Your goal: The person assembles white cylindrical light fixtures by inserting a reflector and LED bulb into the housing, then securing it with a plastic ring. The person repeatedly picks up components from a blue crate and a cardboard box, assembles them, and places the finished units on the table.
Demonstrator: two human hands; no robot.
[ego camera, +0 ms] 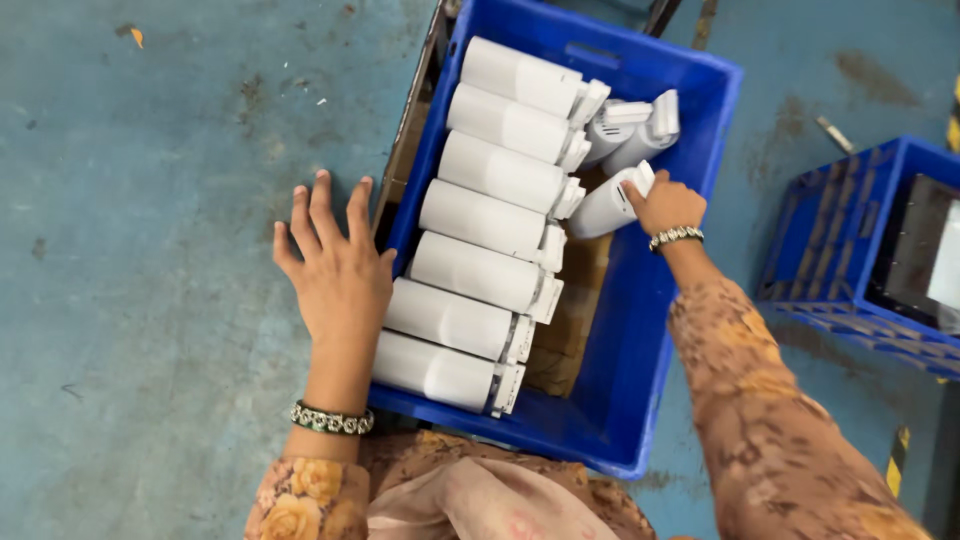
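A blue plastic crate (640, 330) sits on the floor in front of me. Inside it, several white cylinders with ribbed white end caps lie side by side in a row (480, 220) along the left wall. My right hand (666, 205) is inside the crate, shut on the end of another white cylinder (605, 208) that lies tilted at the right. Two more cylinders (632, 130) lean in the far right corner. My left hand (335, 265) rests open, fingers spread, at the crate's left rim, holding nothing.
A brown cardboard sheet (560, 340) lines the crate's bottom. A second blue crate (860, 260) holding a dark flat object stands to the right. The floor (150, 250) is worn blue-green concrete. Yellow-black marking tape (897, 460) shows at the lower right.
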